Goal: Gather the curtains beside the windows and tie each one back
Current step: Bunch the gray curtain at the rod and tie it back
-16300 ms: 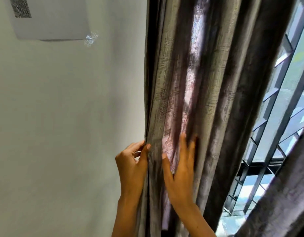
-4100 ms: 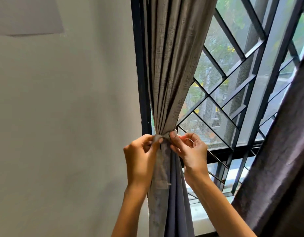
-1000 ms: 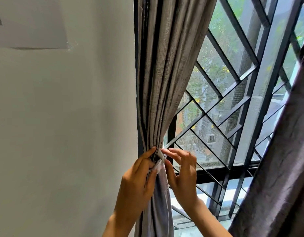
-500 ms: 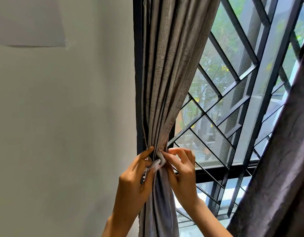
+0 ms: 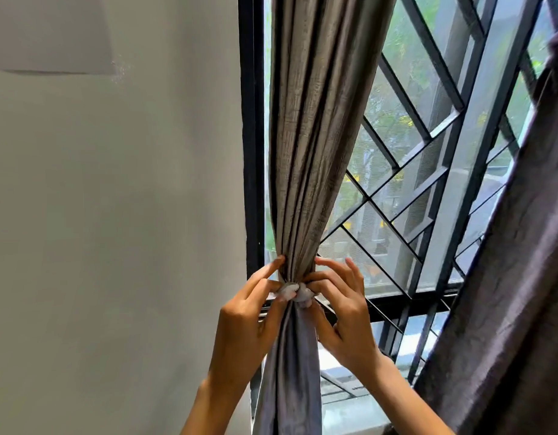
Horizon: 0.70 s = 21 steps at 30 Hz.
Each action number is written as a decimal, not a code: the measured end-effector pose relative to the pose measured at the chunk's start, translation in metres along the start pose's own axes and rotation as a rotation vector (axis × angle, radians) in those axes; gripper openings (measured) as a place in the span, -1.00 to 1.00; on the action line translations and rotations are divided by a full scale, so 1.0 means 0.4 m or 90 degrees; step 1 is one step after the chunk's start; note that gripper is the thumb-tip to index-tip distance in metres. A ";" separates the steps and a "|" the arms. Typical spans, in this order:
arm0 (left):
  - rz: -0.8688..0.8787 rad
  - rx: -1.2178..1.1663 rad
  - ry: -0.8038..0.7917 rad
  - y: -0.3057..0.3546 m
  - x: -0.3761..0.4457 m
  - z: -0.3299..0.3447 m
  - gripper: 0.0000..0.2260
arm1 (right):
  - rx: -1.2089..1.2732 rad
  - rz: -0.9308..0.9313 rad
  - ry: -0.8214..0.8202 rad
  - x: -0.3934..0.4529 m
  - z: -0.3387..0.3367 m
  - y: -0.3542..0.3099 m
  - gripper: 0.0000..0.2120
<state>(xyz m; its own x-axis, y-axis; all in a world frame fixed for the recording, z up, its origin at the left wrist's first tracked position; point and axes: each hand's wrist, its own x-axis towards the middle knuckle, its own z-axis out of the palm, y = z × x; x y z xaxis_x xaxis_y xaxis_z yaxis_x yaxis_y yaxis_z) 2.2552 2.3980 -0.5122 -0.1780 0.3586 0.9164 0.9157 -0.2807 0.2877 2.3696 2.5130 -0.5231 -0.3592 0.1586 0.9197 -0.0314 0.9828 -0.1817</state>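
Note:
A grey-brown curtain hangs gathered into a tight bundle beside the black window frame. A pale fabric tie wraps the bundle at its narrowest point, bunched into a knot at the front. My left hand pinches the left side of the tie, index finger stretched up along the curtain. My right hand pinches the right side of the knot, the other fingers spread. Below the tie the curtain falls in bluish-grey folds.
A second, darker curtain hangs at the right edge. Behind the glass runs a black metal grille with diagonal bars. A plain white wall fills the left, with a sheet of paper stuck at the top left.
Both hands have stayed at the tie and closed in on the knot, which now looks tighter and more bunched. The view has shifted slightly left, showing more glass left of the curtain.

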 end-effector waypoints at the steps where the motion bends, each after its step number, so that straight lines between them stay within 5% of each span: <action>1: 0.003 -0.004 0.002 0.004 0.000 0.001 -0.76 | 0.015 0.007 -0.014 0.003 -0.006 0.002 -0.88; 3: -0.004 -0.006 0.010 0.009 0.001 0.002 -0.74 | 0.043 0.026 -0.023 0.013 -0.016 0.005 -0.84; 8: -0.059 -0.018 0.030 -0.007 0.010 -0.003 -0.75 | 0.017 0.032 -0.090 0.026 -0.028 0.021 -0.39; 15: -0.104 -0.102 0.059 -0.005 0.009 -0.008 -0.84 | -0.053 -0.089 0.019 0.026 -0.034 0.004 -0.83; 21: -0.162 -0.161 0.089 0.016 0.010 0.002 -0.87 | -0.119 -0.120 0.091 0.003 -0.023 -0.009 -0.85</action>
<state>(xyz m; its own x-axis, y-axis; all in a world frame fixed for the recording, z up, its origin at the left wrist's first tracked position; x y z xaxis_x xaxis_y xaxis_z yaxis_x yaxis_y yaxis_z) 2.2606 2.3983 -0.5067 -0.4513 0.3257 0.8308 0.7209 -0.4157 0.5545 2.3780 2.5107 -0.5183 -0.2272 -0.0297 0.9734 0.0921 0.9944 0.0518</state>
